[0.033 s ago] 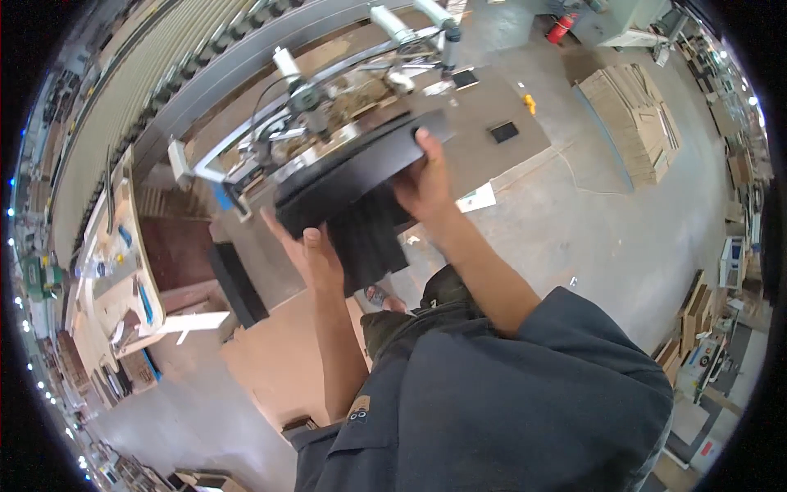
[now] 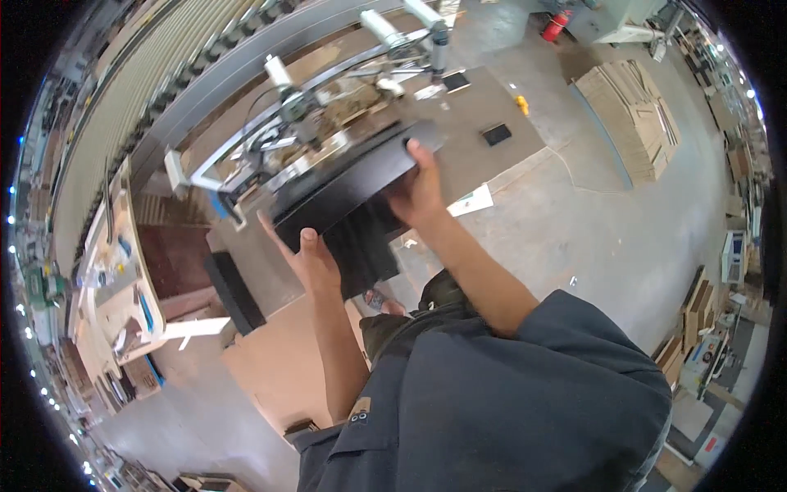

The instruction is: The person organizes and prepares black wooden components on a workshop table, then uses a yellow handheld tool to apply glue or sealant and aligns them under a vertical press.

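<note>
The left hand (image 2: 314, 267) grasps the black board (image 2: 348, 190) by its left end, the right hand (image 2: 423, 195) near its right, dark pieces (image 2: 365, 261) below it.

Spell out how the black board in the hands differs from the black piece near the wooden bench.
The black board is held between the left hand and right hand; the black piece is in neither hand. The board slants up to the right in the picture, the piece down to the right. The board's face has a sheen; the piece looks duller. Both are dark and elongated.
</note>
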`<state>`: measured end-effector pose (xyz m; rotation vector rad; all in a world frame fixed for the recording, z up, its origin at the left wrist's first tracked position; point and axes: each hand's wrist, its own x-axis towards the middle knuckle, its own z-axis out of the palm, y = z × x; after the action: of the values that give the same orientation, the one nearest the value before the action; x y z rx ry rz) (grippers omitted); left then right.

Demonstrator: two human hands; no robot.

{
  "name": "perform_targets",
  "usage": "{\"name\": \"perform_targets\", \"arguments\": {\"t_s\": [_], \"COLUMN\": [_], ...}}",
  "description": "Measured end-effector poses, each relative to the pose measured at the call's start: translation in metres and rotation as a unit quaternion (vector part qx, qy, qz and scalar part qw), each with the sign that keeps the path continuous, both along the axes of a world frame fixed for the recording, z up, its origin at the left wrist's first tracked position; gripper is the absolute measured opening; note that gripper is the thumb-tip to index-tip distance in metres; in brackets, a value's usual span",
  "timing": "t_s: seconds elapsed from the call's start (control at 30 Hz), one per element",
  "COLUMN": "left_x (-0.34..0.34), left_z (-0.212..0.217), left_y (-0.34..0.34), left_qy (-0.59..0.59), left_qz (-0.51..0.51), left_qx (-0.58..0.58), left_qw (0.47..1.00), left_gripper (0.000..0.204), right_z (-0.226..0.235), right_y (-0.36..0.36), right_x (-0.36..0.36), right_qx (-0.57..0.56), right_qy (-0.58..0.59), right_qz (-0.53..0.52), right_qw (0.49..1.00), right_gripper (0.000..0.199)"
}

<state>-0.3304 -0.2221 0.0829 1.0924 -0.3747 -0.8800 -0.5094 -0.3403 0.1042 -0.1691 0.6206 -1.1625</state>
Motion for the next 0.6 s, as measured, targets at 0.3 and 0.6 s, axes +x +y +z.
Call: {"name": "perform_targets", "arguments": {"t_s": [0.3, 0.6], "left_x": [-0.13, -0.247], "left_z": [0.048, 0.046], "left_y": [-0.116, -0.237], "left_qy": [-0.395, -0.665], "left_qz": [-0.042, -0.123], "left_qx": [0.036, 0.093], "left_qw": [0.917, 0.731], "left_gripper": [0.109, 0.116], "right_z": [-0.101, -0.191], "right_y": [-0.033, -0.046], "right_x": [-0.106, -0.194], "right_qx": [0.023, 0.123], "right_qy": [-0.279, -0.18], "right_qz": [0.053, 0.212], "right_qw": [0.958, 0.952], "right_gripper": [0.086, 0.096]}}
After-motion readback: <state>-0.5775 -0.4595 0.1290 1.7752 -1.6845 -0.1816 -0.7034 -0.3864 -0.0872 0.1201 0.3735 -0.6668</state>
